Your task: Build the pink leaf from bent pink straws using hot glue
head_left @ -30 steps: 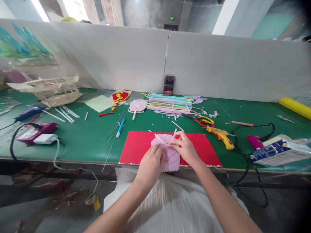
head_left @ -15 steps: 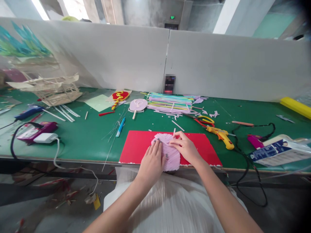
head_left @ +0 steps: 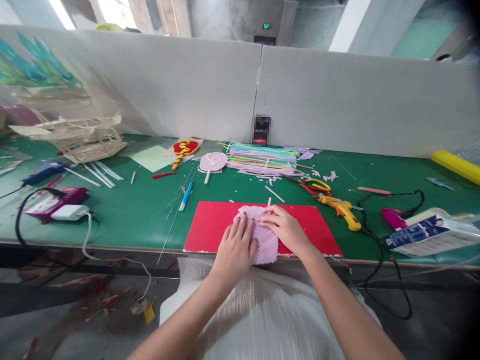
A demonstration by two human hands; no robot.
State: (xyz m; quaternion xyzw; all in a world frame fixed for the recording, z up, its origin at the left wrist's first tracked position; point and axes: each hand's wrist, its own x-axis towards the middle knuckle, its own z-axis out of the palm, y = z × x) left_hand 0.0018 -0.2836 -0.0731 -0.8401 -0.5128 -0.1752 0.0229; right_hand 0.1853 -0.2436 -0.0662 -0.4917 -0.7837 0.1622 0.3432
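A lilac oval piece point(head_left: 267, 246), built of narrow strips laid side by side, lies on a red board point(head_left: 210, 227) at the table's front edge. My left hand point(head_left: 238, 242) rests flat on its left side, fingers stretched out. On its upper right, my right hand point(head_left: 283, 225) is closed in a pinch on a lilac strip point(head_left: 269, 201), which looks like a pipe cleaner; its end sticks up past the fingers. The fingers cover the rest of that strip.
Behind the board lie a bundle of coloured strips point(head_left: 262, 160), a lilac fan shape point(head_left: 213, 162) and a red-yellow fan shape point(head_left: 185, 148). A blue pen-like tool point(head_left: 186, 196) is left; pliers point(head_left: 317, 186) and a yellow glue gun point(head_left: 341, 210) are right. A power strip point(head_left: 56, 205) stands far left.
The fingers of my left hand have spread slightly, the index finger shifting right on the lilac piece. My right hand keeps its pinch almost in place.
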